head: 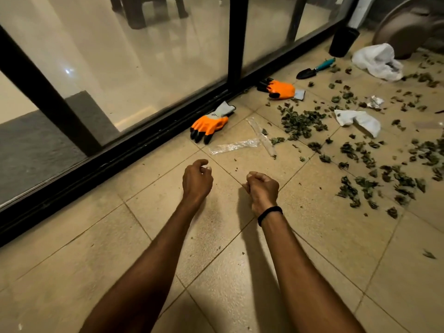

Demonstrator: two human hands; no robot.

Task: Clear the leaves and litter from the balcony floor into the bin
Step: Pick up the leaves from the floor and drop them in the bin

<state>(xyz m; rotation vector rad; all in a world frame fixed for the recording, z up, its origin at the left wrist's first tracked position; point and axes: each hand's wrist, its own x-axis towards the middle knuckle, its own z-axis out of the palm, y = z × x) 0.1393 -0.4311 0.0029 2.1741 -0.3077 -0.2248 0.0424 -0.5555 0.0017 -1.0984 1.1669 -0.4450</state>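
Dry green leaves [302, 122] lie scattered over the beige floor tiles at the right, in several piles. Litter lies among them: two clear plastic strips [234, 146], a white crumpled paper [358, 120], a small foil wrapper [376, 101] and a white plastic bag [378, 61]. A black bin [343, 42] stands at the far right by the glass door. My left hand [197, 180] hovers over bare tile with fingers loosely curled, holding nothing. My right hand [262, 188], a black band on its wrist, is curled into a fist, also holding nothing. Both are short of the plastic strips.
Two orange gloves [210, 126] [281, 89] lie along the black sliding door track [134, 152]. A trowel with a teal handle [314, 69] lies near the bin. A brown plastic chair [408, 27] stands at the top right corner.
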